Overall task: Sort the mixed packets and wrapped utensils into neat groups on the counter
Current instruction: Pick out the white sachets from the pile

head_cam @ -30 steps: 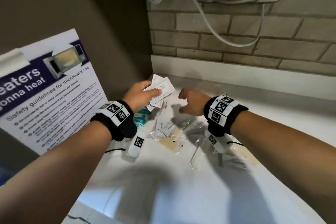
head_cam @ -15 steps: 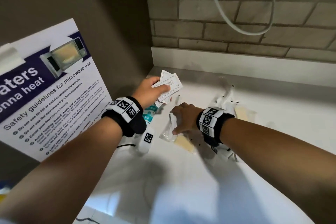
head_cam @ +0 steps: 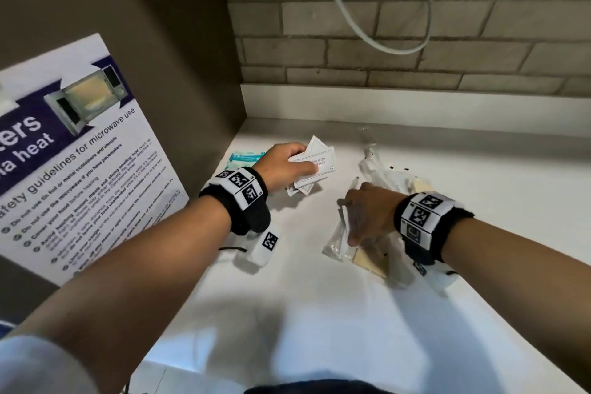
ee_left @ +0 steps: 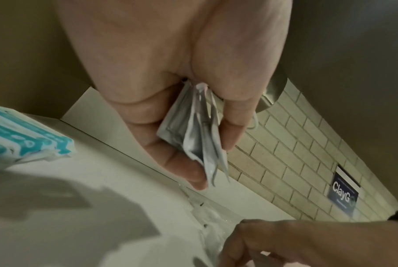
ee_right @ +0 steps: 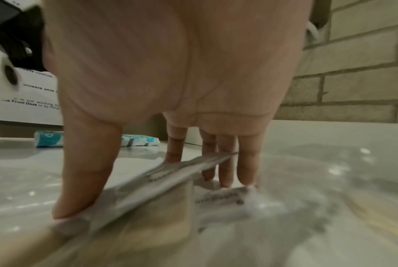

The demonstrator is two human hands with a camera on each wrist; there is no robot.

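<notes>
the left hand [head_cam: 281, 166] is over the back corner of the white surface [head_cam: 319, 313], and its fingers [ee_left: 184, 162] and thumb pinch a fanned stack of white sachets [head_cam: 315, 161]; from the wrist view i count about four or five, the edges too close to be sure. a second ago the right hand [head_cam: 367, 214] hovered above the clutter; now it has come down onto the clear-wrapped utensils [head_cam: 377, 169], and the head camera has swung closer. its fingers [ee_right: 246, 162] are spread, tips pressing the crinkled plastic, while the thumb and the forefinger seem to pinch the edges of one white sachet [ee_right: 170, 173] standing on edge. i judge that as the next sachet being fished out to join the stack in the left hand, so the sachet group is still being gathered, not laid down.

the teal-printed packets [head_cam: 244, 158] lie by the side wall behind the left wrist, apparently already grouped; i can make out at least two. the wrapped utensils are a loose overlapping heap, with tan pieces [head_cam: 371, 261] among them, and i cannot count them. a microwave safety poster [head_cam: 80, 153] hangs on the left.
</notes>
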